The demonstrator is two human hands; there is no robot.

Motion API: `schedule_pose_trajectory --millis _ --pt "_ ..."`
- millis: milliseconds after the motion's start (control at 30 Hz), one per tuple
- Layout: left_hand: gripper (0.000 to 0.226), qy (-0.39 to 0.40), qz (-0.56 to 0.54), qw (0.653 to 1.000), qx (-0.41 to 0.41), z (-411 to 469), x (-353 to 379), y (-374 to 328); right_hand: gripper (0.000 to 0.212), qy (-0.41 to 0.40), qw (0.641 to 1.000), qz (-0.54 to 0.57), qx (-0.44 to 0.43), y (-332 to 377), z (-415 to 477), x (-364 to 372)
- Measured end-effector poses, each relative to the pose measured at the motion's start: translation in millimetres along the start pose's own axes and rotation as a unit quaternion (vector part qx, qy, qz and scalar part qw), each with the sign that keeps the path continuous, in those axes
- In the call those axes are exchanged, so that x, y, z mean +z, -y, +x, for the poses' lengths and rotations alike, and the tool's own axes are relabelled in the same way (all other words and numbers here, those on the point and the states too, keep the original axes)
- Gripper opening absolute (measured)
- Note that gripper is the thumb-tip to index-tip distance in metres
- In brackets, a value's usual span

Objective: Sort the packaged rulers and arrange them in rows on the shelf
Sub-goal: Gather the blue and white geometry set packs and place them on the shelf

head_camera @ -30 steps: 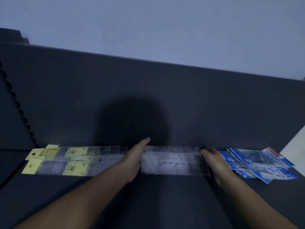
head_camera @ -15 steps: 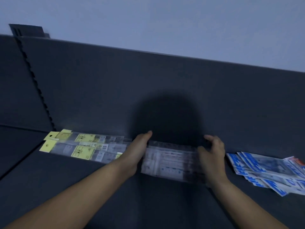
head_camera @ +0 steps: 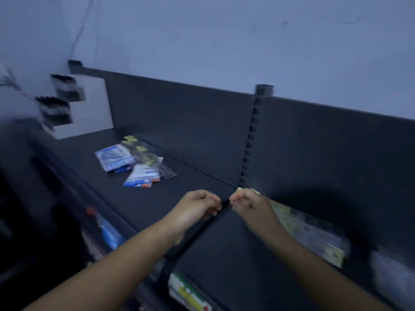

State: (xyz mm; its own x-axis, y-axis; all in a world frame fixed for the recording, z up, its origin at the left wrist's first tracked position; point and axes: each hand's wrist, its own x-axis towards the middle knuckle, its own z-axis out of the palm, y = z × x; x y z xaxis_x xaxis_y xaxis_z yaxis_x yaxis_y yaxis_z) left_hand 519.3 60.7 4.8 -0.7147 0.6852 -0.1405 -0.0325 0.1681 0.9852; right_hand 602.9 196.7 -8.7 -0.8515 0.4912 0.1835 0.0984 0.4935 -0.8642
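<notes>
Left grip and right grip curl closed side by side; blur hides whether either holds anything. Yellow-labelled packaged rulers lie just right of them.

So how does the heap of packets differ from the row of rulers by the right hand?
The heap of packets lies jumbled, overlapping at odd angles; the row of rulers runs straight along the back panel. The heap is mostly blue and white; the row shows yellow cards. The heap lies left of the slotted upright, the row right of it. Both lie flat on the dark shelf.
</notes>
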Motion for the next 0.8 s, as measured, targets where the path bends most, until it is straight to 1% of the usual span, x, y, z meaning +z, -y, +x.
schedule_pose_trajectory --millis 133,267,367,533,600,667,700,800 --pt "0.012 -0.044 0.018 0.999 -0.011 -15 -103 17 0.026 0.055 0.998 -0.003 0.012 35 36 96" --pt "0.014 -0.103 0.037 0.994 0.001 -21 -196 37 0.023 0.078 0.996 0.01 0.044 58 62 169" --pt "0.014 -0.136 0.064 0.989 -0.005 -22 -248 52 0.022 0.075 0.996 -0.019 0.044 67 79 208" --pt "0.017 -0.161 0.063 0.985 0.01 -10 -310 69 0.018 0.075 0.993 -0.083 0.023 82 123 261" --pt "0.02 -0.181 0.062 0.981 0.019 4 -331 74 0.016 0.081 0.99 -0.113 -0.008 87 146 280" --pt "0.021 -0.182 0.078 0.98 0.022 25 -352 81 0.013 0.095 0.98 -0.167 -0.056 85 175 302" --pt "0.021 -0.173 0.092 0.98 0.02 28 -354 82 0.019 0.099 0.969 -0.211 -0.086 84 179 305" --pt "0.016 -0.158 0.148 0.976 0.021 64 -376 81 0.041 0.116 0.917 -0.338 -0.177 74 217 326"
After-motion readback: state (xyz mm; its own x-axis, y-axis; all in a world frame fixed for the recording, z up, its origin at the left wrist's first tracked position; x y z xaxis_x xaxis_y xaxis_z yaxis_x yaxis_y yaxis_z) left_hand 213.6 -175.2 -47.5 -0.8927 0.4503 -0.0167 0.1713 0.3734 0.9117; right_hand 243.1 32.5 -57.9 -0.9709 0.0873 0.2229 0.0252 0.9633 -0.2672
